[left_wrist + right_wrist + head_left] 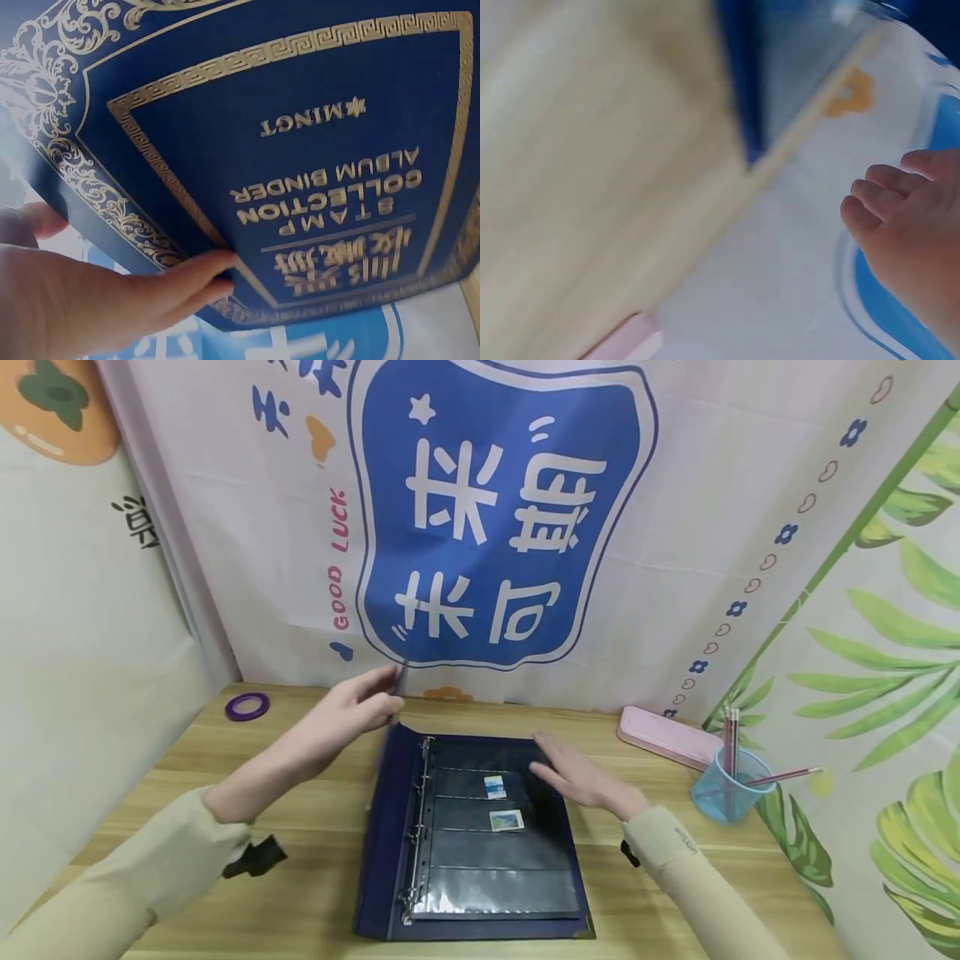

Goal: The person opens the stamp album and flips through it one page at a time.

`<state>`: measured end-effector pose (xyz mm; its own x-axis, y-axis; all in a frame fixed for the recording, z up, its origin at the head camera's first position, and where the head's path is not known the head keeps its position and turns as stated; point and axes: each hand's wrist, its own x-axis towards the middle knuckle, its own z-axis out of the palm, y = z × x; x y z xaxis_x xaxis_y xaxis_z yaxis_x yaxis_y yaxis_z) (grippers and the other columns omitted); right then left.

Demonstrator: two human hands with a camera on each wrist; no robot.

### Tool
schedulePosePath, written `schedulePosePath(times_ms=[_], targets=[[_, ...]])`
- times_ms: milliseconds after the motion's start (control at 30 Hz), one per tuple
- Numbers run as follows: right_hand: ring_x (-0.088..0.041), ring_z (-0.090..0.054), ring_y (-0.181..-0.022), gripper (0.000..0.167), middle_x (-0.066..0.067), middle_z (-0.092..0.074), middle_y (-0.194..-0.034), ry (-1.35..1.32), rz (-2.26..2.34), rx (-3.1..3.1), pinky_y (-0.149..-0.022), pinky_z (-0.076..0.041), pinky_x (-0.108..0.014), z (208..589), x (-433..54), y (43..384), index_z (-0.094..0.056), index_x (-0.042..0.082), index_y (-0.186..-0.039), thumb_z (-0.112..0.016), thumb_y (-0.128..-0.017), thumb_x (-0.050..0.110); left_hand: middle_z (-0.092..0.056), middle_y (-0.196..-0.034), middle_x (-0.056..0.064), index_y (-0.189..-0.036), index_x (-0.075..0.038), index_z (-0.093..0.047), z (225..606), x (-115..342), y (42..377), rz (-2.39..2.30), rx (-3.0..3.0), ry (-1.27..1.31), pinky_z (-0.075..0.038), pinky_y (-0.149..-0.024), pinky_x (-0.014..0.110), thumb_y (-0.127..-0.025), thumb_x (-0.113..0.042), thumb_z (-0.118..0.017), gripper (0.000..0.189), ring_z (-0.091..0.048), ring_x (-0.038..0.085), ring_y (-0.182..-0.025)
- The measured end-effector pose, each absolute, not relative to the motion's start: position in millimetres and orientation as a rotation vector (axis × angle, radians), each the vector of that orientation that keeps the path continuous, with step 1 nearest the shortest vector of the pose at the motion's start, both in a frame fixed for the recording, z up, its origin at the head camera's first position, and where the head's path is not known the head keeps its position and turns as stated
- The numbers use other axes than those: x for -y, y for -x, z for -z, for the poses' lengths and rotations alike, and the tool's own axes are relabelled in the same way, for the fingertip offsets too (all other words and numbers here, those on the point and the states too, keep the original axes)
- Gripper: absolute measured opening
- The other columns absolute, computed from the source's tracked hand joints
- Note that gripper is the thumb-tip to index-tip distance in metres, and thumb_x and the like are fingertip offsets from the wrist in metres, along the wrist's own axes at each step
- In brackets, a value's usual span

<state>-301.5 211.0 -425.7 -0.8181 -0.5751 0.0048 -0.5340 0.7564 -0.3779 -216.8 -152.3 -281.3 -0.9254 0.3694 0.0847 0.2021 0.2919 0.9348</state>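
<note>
A dark blue stamp album [375, 885] lies on the table, its front cover raised on edge at the left. My left hand [352, 706] holds this cover near its far edge. In the left wrist view, the fingers of the left hand [127, 300] lie against the gold-printed outer face of the cover [300, 150]. Over the far right part of the black pocket page [495, 852] hovers my right hand [573, 772], holding nothing. Two small stamps sit in the page pockets, a blue-and-white one [495, 787] and a greenish one [507, 821] below it.
Metal rings [417, 832] run along the album's spine. A purple tape roll [247, 707] lies at the back left of the table [315, 893]. At the right are a pink case [667, 737] and a blue cup [723, 797] of pencils. Printed cloth [285, 568] hangs behind.
</note>
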Motion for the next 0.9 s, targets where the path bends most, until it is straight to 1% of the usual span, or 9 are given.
schedulePosePath(times_ms=[100,200,267,333,400,533,600,767,900], targets=[[-0.042,-0.018,-0.152,0.078,-0.026,-0.015,-0.164,0.888,0.4,-2.839,-0.122,-0.023,-0.055,443,-220,298,-0.02,-0.001,-0.157,-0.046,-0.103,0.05,-0.012,-0.165,0.025,-0.158,0.003,-0.01,278,171,215,-1.758,-2.337,-0.507,-0.025,-0.12,0.057,-0.099,-0.019,-0.047,0.073,-0.02,0.042,-0.151],[-0.044,-0.019,-0.151,0.087,-0.028,-0.015,-0.163,0.898,0.275,-2.853,-0.121,-0.025,-0.056,455,-224,296,-0.022,-0.003,-0.156,-0.052,-0.098,0.055,-0.012,-0.166,0.022,-0.159,0.0,-0.011,276,188,215,-1.806,-2.278,-0.495,-0.038,-0.117,0.039,-0.1,-0.017,-0.047,0.071,-0.017,0.039,-0.153],[-0.044,-0.02,-0.151,0.091,-0.028,-0.015,-0.163,0.89,0.242,-2.845,-0.121,-0.026,-0.055,460,-225,294,-0.022,-0.002,-0.156,-0.055,-0.096,0.057,-0.013,-0.166,0.02,-0.159,-0.001,-0.012,276,199,215,-1.84,-2.241,-0.496,-0.047,-0.106,0.024,-0.101,-0.015,-0.046,0.069,-0.019,0.037,-0.152],[-0.044,-0.02,-0.151,0.093,-0.028,-0.015,-0.163,0.885,0.234,-2.831,-0.121,-0.027,-0.054,463,-224,293,-0.022,-0.003,-0.156,-0.057,-0.094,0.058,-0.014,-0.166,0.019,-0.158,0.0,-0.014,277,209,215,-1.862,-2.233,-0.497,-0.051,-0.092,0.013,-0.101,-0.013,-0.045,0.067,-0.019,0.036,-0.151],[-0.042,-0.02,-0.152,0.095,-0.026,-0.014,-0.164,0.868,0.224,-2.811,-0.121,-0.028,-0.053,465,-222,292,-0.021,-0.001,-0.157,-0.057,-0.093,0.06,-0.013,-0.166,0.019,-0.158,0.0,-0.014,279,219,215,-1.877,-2.228,-0.495,-0.052,-0.088,0.013,-0.102,-0.011,-0.044,0.065,-0.02,0.034,-0.151],[-0.04,-0.019,-0.153,0.095,-0.024,-0.012,-0.165,0.856,0.219,-2.787,-0.121,-0.028,-0.052,471,-222,291,-0.02,-0.001,-0.157,-0.056,-0.093,0.061,-0.013,-0.166,0.019,-0.158,-0.001,-0.015,284,237,216,-1.865,-2.253,-0.487,-0.053,-0.087,0.015,-0.103,-0.01,-0.043,0.063,-0.029,0.02,-0.147],[-0.039,-0.019,-0.153,0.096,-0.023,-0.011,-0.166,0.856,0.222,-2.781,-0.121,-0.028,-0.052,474,-223,291,-0.02,-0.001,-0.157,-0.055,-0.094,0.061,-0.013,-0.166,0.021,-0.158,0.0,-0.015,286,245,217,-1.869,-2.254,-0.485,-0.053,-0.087,0.015,-0.103,-0.009,-0.043,0.062,-0.038,0.005,-0.139],[-0.038,-0.02,-0.153,0.097,-0.023,-0.012,-0.166,0.851,0.219,-2.785,-0.121,-0.028,-0.051,475,-226,291,-0.02,-0.001,-0.157,-0.055,-0.093,0.063,-0.011,-0.164,0.026,-0.158,0.002,-0.014,293,261,219,-1.906,-2.233,-0.463,-0.054,-0.087,0.015,-0.102,-0.005,-0.043,0.063,-0.05,-0.014,-0.12],[-0.04,-0.023,-0.152,0.099,-0.023,-0.013,-0.165,0.849,0.238,-2.798,-0.119,-0.03,-0.053,476,-231,290,-0.02,-0.002,-0.157,-0.056,-0.092,0.063,-0.009,-0.166,0.023,-0.158,0.001,-0.014,300,277,222,-1.84,-2.289,-0.432,-0.049,-0.09,0.009,-0.103,-0.007,-0.043,0.063,-0.04,-0.004,-0.137]])
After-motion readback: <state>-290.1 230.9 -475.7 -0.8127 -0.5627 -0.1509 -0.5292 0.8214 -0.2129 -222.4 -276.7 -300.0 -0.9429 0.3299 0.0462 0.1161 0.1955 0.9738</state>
